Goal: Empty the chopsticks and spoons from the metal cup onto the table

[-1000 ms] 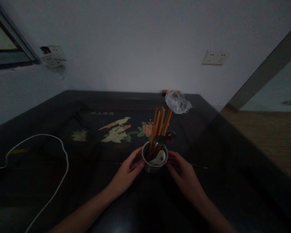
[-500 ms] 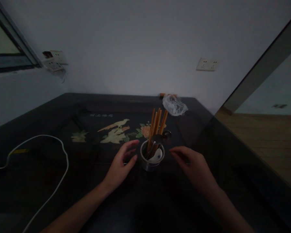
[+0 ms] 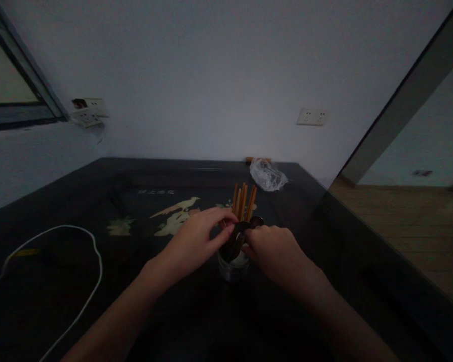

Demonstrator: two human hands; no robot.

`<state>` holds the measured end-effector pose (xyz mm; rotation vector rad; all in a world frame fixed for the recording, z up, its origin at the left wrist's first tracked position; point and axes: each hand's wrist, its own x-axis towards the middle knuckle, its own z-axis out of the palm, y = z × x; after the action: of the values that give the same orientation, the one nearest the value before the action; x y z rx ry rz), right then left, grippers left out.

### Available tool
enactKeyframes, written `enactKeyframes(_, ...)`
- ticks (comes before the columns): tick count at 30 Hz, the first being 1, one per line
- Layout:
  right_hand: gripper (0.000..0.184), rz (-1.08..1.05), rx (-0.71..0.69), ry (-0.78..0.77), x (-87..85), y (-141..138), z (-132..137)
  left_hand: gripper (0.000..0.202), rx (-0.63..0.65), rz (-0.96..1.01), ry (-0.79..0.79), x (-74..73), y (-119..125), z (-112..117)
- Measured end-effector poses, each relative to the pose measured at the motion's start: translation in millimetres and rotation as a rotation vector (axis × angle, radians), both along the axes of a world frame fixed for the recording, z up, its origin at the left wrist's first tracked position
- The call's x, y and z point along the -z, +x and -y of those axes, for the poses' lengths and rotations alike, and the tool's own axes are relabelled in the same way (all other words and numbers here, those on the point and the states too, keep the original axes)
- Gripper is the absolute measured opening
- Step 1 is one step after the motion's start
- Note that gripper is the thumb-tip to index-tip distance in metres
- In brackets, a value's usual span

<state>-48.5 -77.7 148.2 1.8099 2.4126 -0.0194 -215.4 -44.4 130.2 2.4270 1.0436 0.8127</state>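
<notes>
Currently, cup (image 3: 233, 267) of chopsticks (image 3: 243, 202) and spoons (image 3: 254, 220) stands mid-desk (image 3: 298, 201), left hand (image 3: 195, 243) at its 9 o'clock, right hand (image 3: 272, 251) at 3 o'clock, both grips narrowed over utensils, actual hold undeterminable.

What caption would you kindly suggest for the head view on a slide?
Left hand and right hand meet over a cup of chopsticks on a dark table.

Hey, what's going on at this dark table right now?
A person has both hands at a small cup of utensils on the dark table. The left hand reaches the wooden chopsticks, the right hand is at the metal spoons; the dim light hides whether either grips. A white cable lies left.
</notes>
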Motion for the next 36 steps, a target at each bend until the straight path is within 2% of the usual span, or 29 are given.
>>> enactKeyframes(4,0.018,0.007,0.013,0.008,4.2,-2.2,0.2,0.012,0.007,-0.168,0.001,2.9,-2.0,5.1)
enactKeyframes(8,0.017,0.005,0.008,0.022,8.5,-1.0,-1.0,0.015,-0.049,-0.292,0.029,8.0,-7.3,8.8)
enactKeyframes(16,0.015,-0.023,-0.006,0.027,12.3,-0.1,-2.5,0.046,0.019,-0.267,-0.105,24.1,-10.6,9.8)
enactKeyframes(21,0.015,-0.045,0.005,0.022,15.1,-3.6,-4.1,0.054,0.054,-0.237,-0.137,24.7,-12.8,6.3)
enactKeyframes(28,0.015,-0.045,0.009,0.057,17.7,-9.2,-3.6,0.053,0.046,-0.267,-0.187,28.8,-12.4,-1.4)
enactKeyframes(36,0.012,-0.039,-0.004,0.132,16.2,-7.9,-4.2,0.061,0.081,-0.224,-0.174,30.6,-19.7,-3.3)
